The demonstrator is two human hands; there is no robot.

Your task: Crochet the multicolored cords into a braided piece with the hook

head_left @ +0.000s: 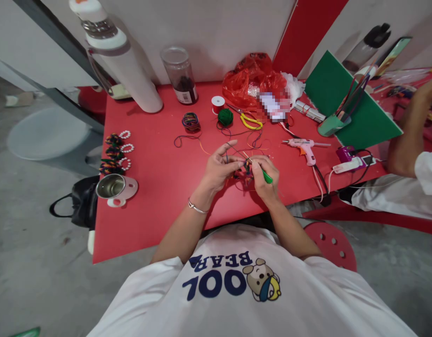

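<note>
My left hand [221, 166] and my right hand [265, 175] meet over the red table [156, 187], close to its near edge. Between them is a small multicoloured crocheted piece [244, 171]. My left hand pinches it, with the index finger raised and a strand of thread [237, 152] running over it. My right hand is closed on a green-handled crochet hook [267, 177] whose tip is at the piece. Loose coloured threads trail from the piece toward the back of the table.
Behind my hands lie a ball of green yarn [225, 117], a red thread spool [218, 104], yellow scissors [251, 122] and a red plastic bag [253, 77]. A glue gun [305, 147] lies right, finished pieces [114, 152] and a metal cup [110, 186] left. Another person's arm [409, 126] reaches in at right.
</note>
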